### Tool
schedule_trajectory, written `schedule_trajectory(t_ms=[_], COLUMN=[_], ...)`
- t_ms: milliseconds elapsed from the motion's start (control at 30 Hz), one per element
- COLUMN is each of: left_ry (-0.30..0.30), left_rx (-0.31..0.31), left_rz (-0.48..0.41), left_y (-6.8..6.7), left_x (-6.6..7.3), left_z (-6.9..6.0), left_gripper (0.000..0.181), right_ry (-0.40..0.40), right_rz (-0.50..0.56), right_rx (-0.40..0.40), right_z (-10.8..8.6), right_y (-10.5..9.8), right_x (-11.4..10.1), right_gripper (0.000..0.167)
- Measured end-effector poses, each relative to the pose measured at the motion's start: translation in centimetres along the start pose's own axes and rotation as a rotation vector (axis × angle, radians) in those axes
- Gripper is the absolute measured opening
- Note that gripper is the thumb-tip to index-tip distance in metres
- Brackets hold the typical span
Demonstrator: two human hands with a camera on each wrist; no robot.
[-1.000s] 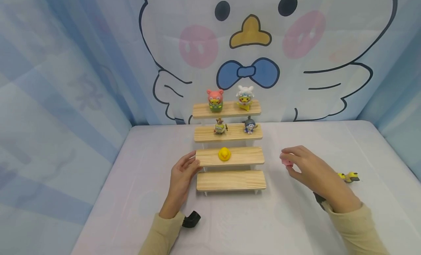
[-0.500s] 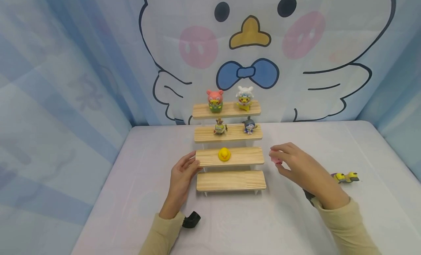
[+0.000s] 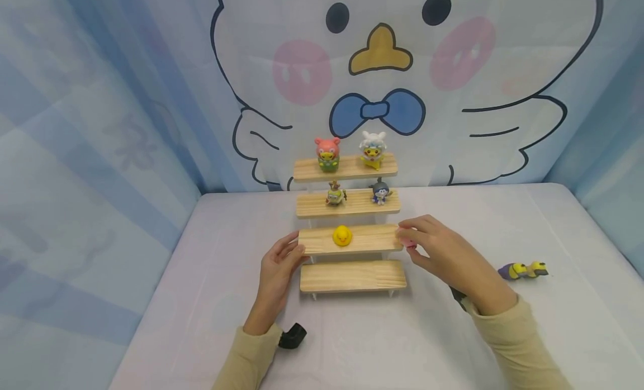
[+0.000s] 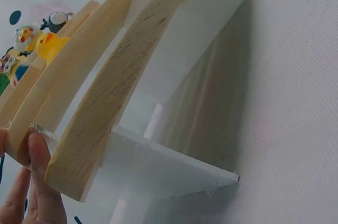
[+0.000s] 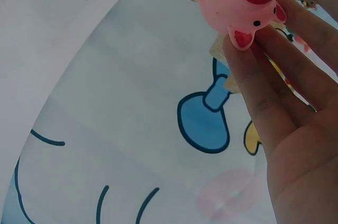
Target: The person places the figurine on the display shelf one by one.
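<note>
My right hand (image 3: 443, 256) pinches a pink toy pig (image 5: 227, 10) between thumb and fingers, at the right end of the third shelf down. The pig's red snout and ears show in the right wrist view. With my left hand (image 3: 279, 267) I grip the left end of that same shelf (image 3: 317, 242), thumb at its front edge. A yellow rubber duck (image 3: 342, 236) sits mid-shelf. Below it, the lowest shelf (image 3: 352, 276) of the wooden tiered stand bears nothing.
The top shelf holds a pink-hooded figurine (image 3: 328, 154) and a white-hooded one (image 3: 373, 150). On the second shelf stand a crowned figurine (image 3: 335, 194) and a grey-capped one (image 3: 380, 192). Yellow-and-purple figurines (image 3: 523, 270) lie on the table at right. A printed curtain (image 3: 282, 116) hangs behind.
My right hand has moved left with the pig, from beside the stand to the third shelf's right end. The left hand keeps its grip on the shelf.
</note>
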State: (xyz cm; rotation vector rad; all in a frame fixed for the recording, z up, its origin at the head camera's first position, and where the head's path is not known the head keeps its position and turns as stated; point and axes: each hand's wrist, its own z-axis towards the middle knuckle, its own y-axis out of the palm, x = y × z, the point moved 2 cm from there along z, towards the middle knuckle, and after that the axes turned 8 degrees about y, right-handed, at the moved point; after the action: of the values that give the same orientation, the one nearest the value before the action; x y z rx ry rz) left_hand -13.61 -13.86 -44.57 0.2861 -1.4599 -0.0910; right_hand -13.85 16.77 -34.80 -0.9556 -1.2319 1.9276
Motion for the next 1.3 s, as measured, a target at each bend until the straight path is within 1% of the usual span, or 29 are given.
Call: schedule_trajectory(t_ms=[167,333,433,733,867,1067,1300], left_ry=[-0.003,0.0,0.003,-0.001,0.0,0.002,-0.002], left_rx=[0.003,0.003,-0.001,-0.003,-0.001,-0.001,0.001], left_rz=[0.001,0.006,0.008,0.009,0.005,-0.001,0.006], left_y=[0.0,0.0,0.0,-0.1,-0.1,0.0,0.0], left_x=[0.0,0.0,0.0,-0.2,-0.1,-0.1,-0.1], left_z=[0.1,0.1,0.1,0.2,0.1,0.1,0.1], left_gripper=[0.044,0.044,0.044,0.045,0.044,0.044,0.044], right_ry=[-0.028,-0.003,-0.004,-0.038,-0.058,-0.062,-0.112], right_rz=[0.014,0.003,-0.001,0.01,0.029,0.032,0.035], right_rx=[0.022,-0.001,-0.01,0.002,0.01,0.01,0.042], right_z=[0.3,0.7,0.9,1.8,2.2,2.6,2.9], right_y=[0.2,0.3,0.5,1.0,1.2,1.6,2.0], right_x=[-0.3,-0.5,-0.7,-1.1,-1.3,-1.6,-1.8], right_gripper=[0.031,0.03,0.03,0.031,0.035,0.035,0.034])
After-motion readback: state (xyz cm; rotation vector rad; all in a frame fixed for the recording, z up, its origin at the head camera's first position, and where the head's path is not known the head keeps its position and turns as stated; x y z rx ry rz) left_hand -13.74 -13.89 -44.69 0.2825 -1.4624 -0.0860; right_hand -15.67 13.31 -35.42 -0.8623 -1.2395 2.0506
